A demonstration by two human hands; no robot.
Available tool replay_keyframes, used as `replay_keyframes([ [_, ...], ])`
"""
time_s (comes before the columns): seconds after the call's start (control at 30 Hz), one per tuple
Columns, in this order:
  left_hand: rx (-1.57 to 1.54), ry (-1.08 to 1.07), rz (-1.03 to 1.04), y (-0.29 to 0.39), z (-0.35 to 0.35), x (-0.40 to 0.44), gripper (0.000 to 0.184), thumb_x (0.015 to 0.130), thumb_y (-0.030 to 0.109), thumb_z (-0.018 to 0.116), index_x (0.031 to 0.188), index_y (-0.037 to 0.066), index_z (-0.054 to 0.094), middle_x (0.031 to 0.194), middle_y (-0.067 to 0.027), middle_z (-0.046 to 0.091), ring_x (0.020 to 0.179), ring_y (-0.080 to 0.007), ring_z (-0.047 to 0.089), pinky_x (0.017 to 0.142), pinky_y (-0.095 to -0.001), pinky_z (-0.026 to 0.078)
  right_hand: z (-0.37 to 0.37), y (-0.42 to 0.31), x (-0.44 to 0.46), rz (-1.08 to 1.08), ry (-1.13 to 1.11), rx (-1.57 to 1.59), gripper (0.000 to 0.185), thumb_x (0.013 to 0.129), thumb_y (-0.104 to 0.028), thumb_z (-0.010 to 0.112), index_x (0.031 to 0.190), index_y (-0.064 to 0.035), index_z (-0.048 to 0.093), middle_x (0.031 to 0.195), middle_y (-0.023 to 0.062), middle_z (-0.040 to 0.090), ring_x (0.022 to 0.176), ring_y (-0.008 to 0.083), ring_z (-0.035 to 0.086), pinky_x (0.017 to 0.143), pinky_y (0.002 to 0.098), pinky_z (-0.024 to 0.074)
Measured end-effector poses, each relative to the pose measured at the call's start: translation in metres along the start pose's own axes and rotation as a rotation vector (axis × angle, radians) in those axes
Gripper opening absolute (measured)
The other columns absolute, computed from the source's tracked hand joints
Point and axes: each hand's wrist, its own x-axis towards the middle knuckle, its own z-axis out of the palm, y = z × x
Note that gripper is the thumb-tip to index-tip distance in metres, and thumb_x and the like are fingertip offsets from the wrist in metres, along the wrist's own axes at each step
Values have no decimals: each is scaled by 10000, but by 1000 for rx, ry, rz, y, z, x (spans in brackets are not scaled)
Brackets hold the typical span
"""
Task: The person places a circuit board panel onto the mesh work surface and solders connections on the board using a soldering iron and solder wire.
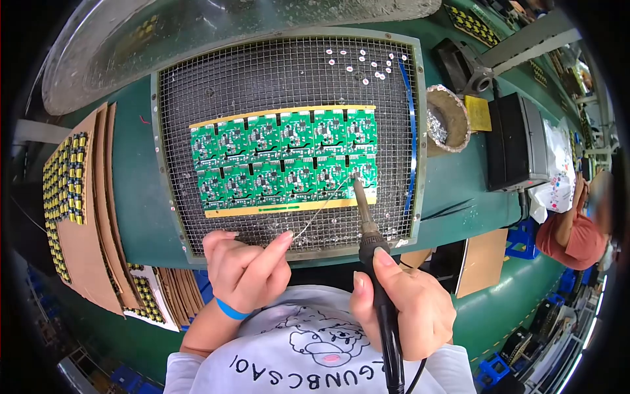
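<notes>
A panel of green circuit boards [282,157] with yellow edge strips lies on a wire mesh in a metal frame. My right hand [407,302] grips a soldering iron [374,256] by its black handle. The iron's tip rests at or just over the lower right board of the panel. Between the fingertips of my left hand [249,266] is a thin strand of solder wire [319,211], which runs up to the same spot near the tip. Whether tip and wire touch the board, I cannot tell.
Small white round pieces [365,69] lie on the mesh's far right. Beyond the frame's right edge are a round pot [448,118] with silvery scraps and a black box [518,141]. Cardboard sheets [88,236] bearing black-and-yellow parts stand left. Another person [577,230] is at far right.
</notes>
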Motion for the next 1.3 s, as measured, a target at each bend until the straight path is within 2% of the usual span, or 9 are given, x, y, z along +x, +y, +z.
replay_keyframes([
  [0.3,8,2,7,1,0,1,451,599,0,681,1020,157,711,738,43,414,626,-129,431,744,-337,416,-3,-5,-2,83,15,4,245,681,-27,777,832,83,618,723,161,673,442,183,573,430,247,466],
  [0.47,-15,-13,-1,4,0,2,353,682,-46,635,994,108,698,734,2,429,611,-174,452,723,-391,421,-22,2,-14,250,-12,28,254,726,-10,740,961,36,653,589,100,577,484,169,555,447,242,425],
  [0.6,-4,-32,5,4,-1,1,371,673,-36,642,1003,123,702,748,4,422,624,-173,453,722,-391,420,-4,57,-24,369,455,-2,214,919,-39,537,1122,3,595,863,128,633,685,126,587,607,238,500],
  [0.67,-11,-46,5,4,-1,2,386,668,-24,647,1015,136,704,756,6,420,632,-172,455,724,-390,419,-9,70,-8,711,244,-73,254,892,-25,579,1142,4,614,934,101,655,679,113,579,626,223,497],
  [0.83,-3,-51,8,4,0,2,382,672,-13,653,1019,138,705,759,5,420,630,-173,455,727,-391,418,-4,81,-23,701,484,78,236,885,-25,593,1114,4,643,946,100,671,691,91,604,624,212,495],
  [0.93,2,-48,12,4,0,2,374,673,-11,655,1013,137,707,759,5,420,626,-172,454,726,-390,418,-3,84,-16,767,305,92,224,891,-22,583,1103,21,639,922,108,669,705,98,614,613,211,491],
  [1.17,21,-32,45,2,2,1,437,581,18,695,992,166,723,759,34,398,633,-134,429,710,-341,415,-7,67,-32,594,453,119,217,896,-34,548,1077,65,614,808,137,647,562,101,560,538,211,452],
  [1.27,-2,-26,42,4,2,3,364,662,-38,641,976,131,710,724,8,412,589,-165,440,690,-374,422,-9,61,-38,546,475,184,242,911,-78,532,1076,88,593,717,129,621,531,113,528,509,222,424],
  [1.3,-1,-27,43,4,2,2,364,662,-38,641,976,131,710,724,8,412,589,-165,440,690,-374,422,-11,60,-42,525,469,230,232,899,-76,554,1065,80,598,813,160,639,555,130,568,521,228,461],
])
